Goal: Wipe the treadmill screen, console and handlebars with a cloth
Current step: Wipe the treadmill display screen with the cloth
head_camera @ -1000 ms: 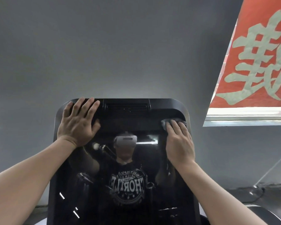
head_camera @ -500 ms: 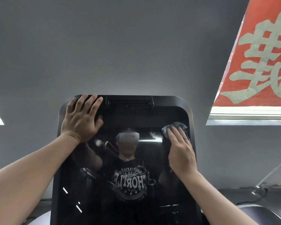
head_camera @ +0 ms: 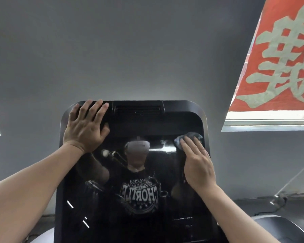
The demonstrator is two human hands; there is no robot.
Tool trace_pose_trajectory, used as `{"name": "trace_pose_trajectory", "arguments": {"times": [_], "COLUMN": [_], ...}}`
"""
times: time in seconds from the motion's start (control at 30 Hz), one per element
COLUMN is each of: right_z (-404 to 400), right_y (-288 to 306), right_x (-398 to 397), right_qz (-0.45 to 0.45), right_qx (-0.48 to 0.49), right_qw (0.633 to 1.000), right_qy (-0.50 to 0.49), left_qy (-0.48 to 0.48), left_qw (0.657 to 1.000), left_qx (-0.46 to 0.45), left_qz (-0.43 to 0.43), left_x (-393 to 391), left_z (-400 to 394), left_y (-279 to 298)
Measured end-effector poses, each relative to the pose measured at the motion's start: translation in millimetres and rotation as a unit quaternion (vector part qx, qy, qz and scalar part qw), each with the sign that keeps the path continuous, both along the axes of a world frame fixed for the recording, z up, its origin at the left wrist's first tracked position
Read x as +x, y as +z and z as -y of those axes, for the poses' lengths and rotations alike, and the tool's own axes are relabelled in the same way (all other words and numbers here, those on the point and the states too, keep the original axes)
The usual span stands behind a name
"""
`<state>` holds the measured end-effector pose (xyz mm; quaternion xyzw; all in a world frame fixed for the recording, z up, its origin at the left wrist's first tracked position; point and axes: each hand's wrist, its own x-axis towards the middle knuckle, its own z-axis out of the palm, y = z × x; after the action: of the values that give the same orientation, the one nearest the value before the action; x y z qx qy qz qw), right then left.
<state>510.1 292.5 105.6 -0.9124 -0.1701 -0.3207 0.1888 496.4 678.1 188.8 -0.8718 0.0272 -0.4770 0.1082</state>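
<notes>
Head view: the big glossy black treadmill screen (head_camera: 133,199) is filling the middle, tilted up toward the camera. Its top left corner is being braced by the left hand (head_camera: 85,127), fingers spread flat against the frame. A small grey-blue cloth (head_camera: 189,138) is being pressed onto the glass near the upper right edge by the right hand (head_camera: 197,165), fingers straight and together. A red banner (head_camera: 279,55) is hanging far right.

Screen (head_camera: 165,199) glossy black; cloth (head_camera: 188,136) grey-blue; banner (head_camera: 279,55) red, pale characters.
</notes>
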Motion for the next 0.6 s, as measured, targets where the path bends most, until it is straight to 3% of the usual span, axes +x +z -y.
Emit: {"name": "trace_pose_trajectory", "arguments": {"times": [0.07, 0.17, 0.3, 0.33, 0.43, 0.6], "right_z": [-17, -20, -9, -21, -26, -20], "right_y": [-3, -21, -9, -15, -29, -14], "right_x": [-10, -25, -15, -22, -35, -23], "right_qz": [-0.021, 0.014, -0.041, -0.042, -0.003, -0.061], "right_qx": [0.02, -0.106, 0.016, 0.009, -0.114, 0.011], "right_qw": [0.999, 0.992, 0.998, 0.998, 0.992, 0.997], "right_qy": [-0.03, 0.065, -0.041, -0.045, 0.052, -0.047], "left_qy": [0.003, -0.003, -0.003, -0.005, -0.009, -0.008], "left_qw": [1.0, 1.0, 1.0, 1.0, 1.0, 1.0], "left_qx": [0.001, -0.003, -0.002, 0.0, -0.003, -0.006], "left_qz": [-0.003, -0.002, 0.004, 0.002, 0.003, -0.003], "left_x": [-1, -1, 0, 0, 0, 0], "left_z": [0, 1, 0, 0, 0, 0], "left_y": [0, 1, -1, -1, 0, -1]}}
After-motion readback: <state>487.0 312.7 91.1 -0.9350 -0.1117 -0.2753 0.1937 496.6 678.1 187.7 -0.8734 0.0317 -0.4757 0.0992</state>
